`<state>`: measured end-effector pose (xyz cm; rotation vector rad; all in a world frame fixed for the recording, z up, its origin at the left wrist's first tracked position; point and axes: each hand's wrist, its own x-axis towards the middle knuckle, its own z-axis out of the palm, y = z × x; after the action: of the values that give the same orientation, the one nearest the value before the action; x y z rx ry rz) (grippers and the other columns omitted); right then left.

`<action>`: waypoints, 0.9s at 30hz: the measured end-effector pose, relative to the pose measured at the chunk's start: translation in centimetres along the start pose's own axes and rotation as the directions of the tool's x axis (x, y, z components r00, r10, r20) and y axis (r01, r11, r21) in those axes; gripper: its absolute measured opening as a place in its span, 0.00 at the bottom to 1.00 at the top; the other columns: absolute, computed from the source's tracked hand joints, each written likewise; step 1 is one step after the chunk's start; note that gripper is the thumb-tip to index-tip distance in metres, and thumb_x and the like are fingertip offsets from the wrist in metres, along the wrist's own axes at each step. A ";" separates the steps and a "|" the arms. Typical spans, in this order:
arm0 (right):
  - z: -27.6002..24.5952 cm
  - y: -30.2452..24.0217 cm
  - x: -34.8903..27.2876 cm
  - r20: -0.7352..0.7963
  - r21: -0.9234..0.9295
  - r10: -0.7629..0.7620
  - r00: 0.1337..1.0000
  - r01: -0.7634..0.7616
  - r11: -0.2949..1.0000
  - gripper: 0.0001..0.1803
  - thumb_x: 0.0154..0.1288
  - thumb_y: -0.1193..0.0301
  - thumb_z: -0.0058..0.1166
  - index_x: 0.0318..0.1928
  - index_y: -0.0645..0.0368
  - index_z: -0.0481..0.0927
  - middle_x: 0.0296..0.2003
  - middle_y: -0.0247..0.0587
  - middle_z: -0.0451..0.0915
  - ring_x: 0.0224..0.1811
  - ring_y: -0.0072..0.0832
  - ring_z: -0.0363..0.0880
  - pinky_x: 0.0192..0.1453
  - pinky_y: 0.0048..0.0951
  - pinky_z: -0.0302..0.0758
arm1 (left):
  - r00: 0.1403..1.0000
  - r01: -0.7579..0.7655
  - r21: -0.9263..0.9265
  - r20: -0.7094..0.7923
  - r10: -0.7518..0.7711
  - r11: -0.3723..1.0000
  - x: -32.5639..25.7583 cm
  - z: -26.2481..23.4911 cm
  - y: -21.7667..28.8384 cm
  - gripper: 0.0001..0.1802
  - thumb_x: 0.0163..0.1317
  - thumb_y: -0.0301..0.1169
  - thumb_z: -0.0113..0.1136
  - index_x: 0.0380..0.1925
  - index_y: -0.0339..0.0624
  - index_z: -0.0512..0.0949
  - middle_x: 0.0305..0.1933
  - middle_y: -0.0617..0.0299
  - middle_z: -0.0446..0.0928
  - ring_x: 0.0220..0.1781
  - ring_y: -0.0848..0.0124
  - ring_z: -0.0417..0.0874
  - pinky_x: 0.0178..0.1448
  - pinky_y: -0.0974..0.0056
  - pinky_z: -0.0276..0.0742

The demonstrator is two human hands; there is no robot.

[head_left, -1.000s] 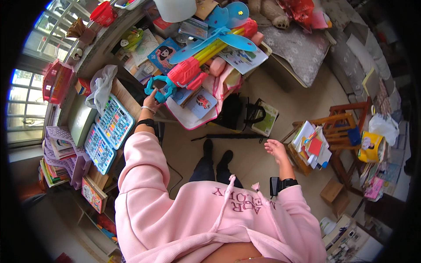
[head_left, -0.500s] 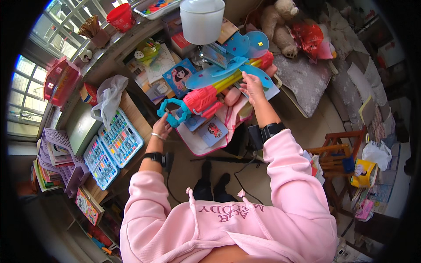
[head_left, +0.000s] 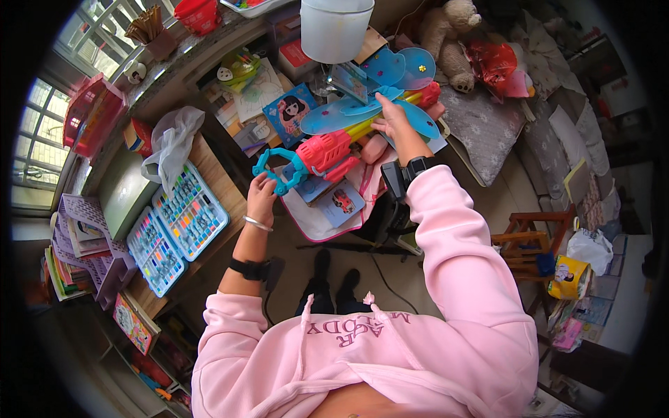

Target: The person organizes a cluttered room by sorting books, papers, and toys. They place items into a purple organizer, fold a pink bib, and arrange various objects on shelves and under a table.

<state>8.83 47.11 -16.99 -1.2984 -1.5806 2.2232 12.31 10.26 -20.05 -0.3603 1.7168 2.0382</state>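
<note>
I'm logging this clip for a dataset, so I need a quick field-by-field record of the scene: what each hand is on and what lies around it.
left hand: grips the teal handle end of the toy wand
right hand: rests on the wand's blue wings
wand: red middle, yellow shaft, lying over a pile of books
near left: two blue paint-set trays on a wooden surface
behind: white bucket, teddy bear
right side: wooden stool

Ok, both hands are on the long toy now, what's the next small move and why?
Probably lift it a little and level. The left hand grips the teal handle end, the right hand the blue-winged end of the toy, which lies across a heap of booklets and a pink cloth; tilting could drag those.
</note>
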 end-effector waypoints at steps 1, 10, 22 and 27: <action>0.1 0.1 0.2 -0.015 -0.017 -0.045 0.999 0.045 0.999 0.34 0.57 0.61 0.56 0.56 0.72 0.60 0.55 0.61 0.64 0.53 0.57 0.70 0.46 0.47 0.77 | 1.000 0.029 -0.025 0.003 -0.029 0.999 0.4 0.9 0.5 0.24 0.58 0.33 0.56 0.54 0.41 0.66 0.44 0.63 0.72 0.43 0.73 0.73 0.46 0.68 0.68; -1.5 0.7 -0.9 0.067 -0.123 -0.125 0.990 0.132 0.984 0.12 0.64 0.73 0.40 0.46 0.66 0.67 0.40 0.47 0.76 0.38 0.40 0.81 0.34 0.32 0.80 | 0.976 0.130 0.106 0.160 -0.146 0.986 15.1 14.9 6.0 0.28 0.56 0.48 0.58 0.46 0.32 0.72 0.37 0.54 0.73 0.38 0.61 0.76 0.41 0.59 0.73; -7.2 2.0 -9.8 0.237 -0.054 -0.100 0.966 0.116 0.992 0.31 0.64 0.66 0.49 0.62 0.63 0.53 0.46 0.51 0.74 0.43 0.34 0.78 0.40 0.28 0.77 | 0.993 -0.110 0.536 0.016 0.121 0.837 23.6 21.2 5.7 0.19 0.48 0.38 0.61 0.36 0.35 0.79 0.37 0.52 0.80 0.38 0.59 0.81 0.46 0.61 0.73; -10.9 3.0 -14.8 0.234 0.044 -0.090 0.968 0.082 0.996 0.26 0.64 0.72 0.47 0.60 0.64 0.57 0.44 0.48 0.75 0.40 0.30 0.78 0.38 0.25 0.77 | 0.955 -0.112 0.600 -0.157 0.253 0.792 20.5 18.2 8.2 0.17 0.48 0.38 0.59 0.31 0.34 0.80 0.33 0.46 0.79 0.38 0.53 0.81 0.43 0.58 0.74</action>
<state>26.69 45.62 -12.05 -0.9655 -1.6314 2.4125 -7.90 30.53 -19.16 -0.2307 2.5019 1.4999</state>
